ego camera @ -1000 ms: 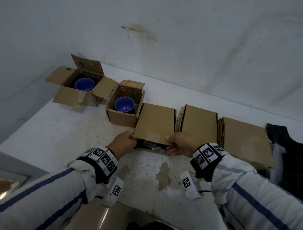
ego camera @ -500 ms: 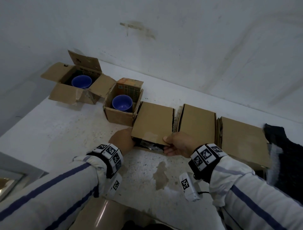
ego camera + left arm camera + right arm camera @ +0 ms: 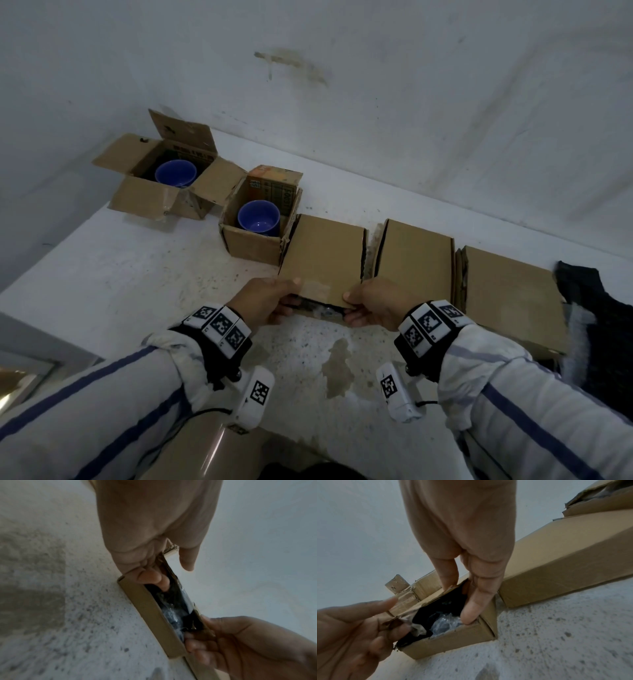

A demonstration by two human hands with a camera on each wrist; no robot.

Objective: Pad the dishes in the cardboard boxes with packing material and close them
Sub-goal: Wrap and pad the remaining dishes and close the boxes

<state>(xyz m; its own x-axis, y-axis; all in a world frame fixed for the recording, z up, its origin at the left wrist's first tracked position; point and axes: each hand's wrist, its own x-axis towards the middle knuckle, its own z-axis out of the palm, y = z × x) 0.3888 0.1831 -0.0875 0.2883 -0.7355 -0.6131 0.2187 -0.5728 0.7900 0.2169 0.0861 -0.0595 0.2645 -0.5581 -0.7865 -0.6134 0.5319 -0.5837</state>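
A closed-looking cardboard box lies in the middle of the row, its top flap still raised a little at the near edge. My left hand pinches the flap's left corner, thumb on top and fingers under. My right hand pinches the right corner the same way. Through the gap I see clear plastic packing material in a dark interior. Two open boxes at the back left each hold a blue bowl, with no padding visible around them.
Two more closed boxes lie to the right, tight against the one I hold. A dark cloth sits at the far right. The speckled white counter meets a white wall behind the boxes. A stain marks the counter near me.
Both hands stayed at the flap's near edge. The left hand shifted right onto the flap's corner, its thumb now on top. The boxes have not moved.
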